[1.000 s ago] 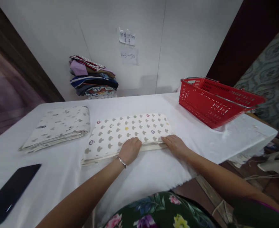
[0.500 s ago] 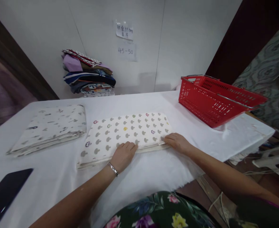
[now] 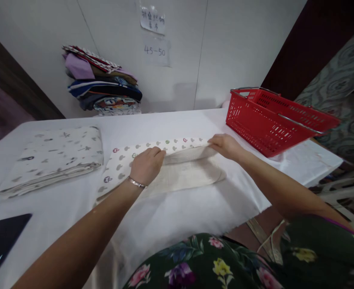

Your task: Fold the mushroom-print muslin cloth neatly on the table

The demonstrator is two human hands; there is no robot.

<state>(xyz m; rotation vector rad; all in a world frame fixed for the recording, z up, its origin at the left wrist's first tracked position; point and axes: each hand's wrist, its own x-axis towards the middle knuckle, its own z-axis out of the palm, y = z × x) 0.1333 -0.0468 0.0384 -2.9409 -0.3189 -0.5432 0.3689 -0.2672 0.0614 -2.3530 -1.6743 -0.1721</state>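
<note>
In front of me lies a folded white cloth (image 3: 125, 157) printed with grey and a few coloured mushroom shapes. Its near edge is lifted and turned back, baring a plain cream layer (image 3: 192, 174) beneath. My left hand (image 3: 147, 163), with a bracelet at the wrist, pinches that raised edge near the middle. At the right corner my right hand (image 3: 224, 145) is closed on the same edge. To the left rests another folded white cloth (image 3: 59, 154) with a scattered grey print, touched by neither hand.
A red plastic basket (image 3: 261, 128) stands at the table's right end. Several folded fabrics (image 3: 104, 86) are stacked by the wall at the back left. A dark flat device (image 3: 5, 241) lies at the front left of the white-covered table (image 3: 177, 124).
Both hands have gripped the cloth's near edge and carried it up and away from me, exposing the cream layer. The view has shifted slightly.
</note>
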